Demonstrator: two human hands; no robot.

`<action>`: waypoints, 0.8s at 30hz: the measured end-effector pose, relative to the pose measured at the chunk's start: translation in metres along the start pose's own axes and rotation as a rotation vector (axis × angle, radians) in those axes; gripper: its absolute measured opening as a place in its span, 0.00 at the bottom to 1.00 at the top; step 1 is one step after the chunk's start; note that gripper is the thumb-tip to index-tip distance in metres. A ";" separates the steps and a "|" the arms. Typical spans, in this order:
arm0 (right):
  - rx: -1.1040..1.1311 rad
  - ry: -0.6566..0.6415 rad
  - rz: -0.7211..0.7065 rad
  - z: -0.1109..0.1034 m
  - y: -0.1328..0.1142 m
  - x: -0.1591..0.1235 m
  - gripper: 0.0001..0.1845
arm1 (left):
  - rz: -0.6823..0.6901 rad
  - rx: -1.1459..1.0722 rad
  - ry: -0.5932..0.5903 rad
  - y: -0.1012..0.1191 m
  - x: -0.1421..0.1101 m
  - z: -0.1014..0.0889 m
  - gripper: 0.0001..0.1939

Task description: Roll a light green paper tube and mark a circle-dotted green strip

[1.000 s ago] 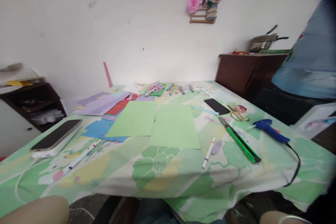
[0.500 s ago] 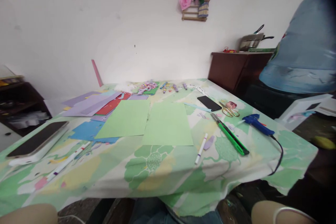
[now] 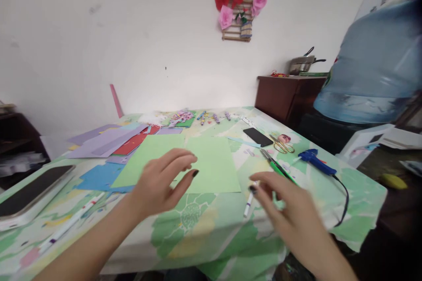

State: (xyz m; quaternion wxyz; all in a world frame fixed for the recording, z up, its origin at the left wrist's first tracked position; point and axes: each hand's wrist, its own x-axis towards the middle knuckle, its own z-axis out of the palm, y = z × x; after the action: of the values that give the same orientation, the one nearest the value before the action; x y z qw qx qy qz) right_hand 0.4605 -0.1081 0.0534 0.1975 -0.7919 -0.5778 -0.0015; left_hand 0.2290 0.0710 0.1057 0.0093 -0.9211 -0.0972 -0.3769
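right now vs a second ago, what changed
The bare left hand has come into view over the pale green paper sheets, the bare right hand at the slim white marker; gripping is unclear. The sheets, green utility knife and blue glue gun stayed put.

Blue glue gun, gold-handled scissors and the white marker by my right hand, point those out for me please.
Blue glue gun (image 3: 318, 163): head view, on its blue body.
Gold-handled scissors (image 3: 280, 144): head view, on the gold handles.
White marker (image 3: 249, 206): head view, on the visible white barrel.
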 end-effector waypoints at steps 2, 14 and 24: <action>-0.060 -0.044 0.085 0.011 -0.010 0.015 0.15 | 0.014 -0.063 -0.261 -0.017 0.003 0.028 0.24; -0.319 -0.204 0.197 0.041 -0.001 0.050 0.25 | 0.054 -0.189 -0.564 -0.044 -0.031 0.088 0.22; -0.148 -0.021 0.264 0.010 0.047 0.092 0.22 | 0.088 -0.091 -0.438 -0.059 -0.039 0.110 0.15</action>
State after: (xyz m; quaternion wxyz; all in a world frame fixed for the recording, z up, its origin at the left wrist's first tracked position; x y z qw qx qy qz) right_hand 0.5322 -0.0329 0.0505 0.1311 -0.8733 -0.4692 -0.0097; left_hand 0.2671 0.1318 -0.0035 -0.0371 -0.9837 -0.0397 -0.1712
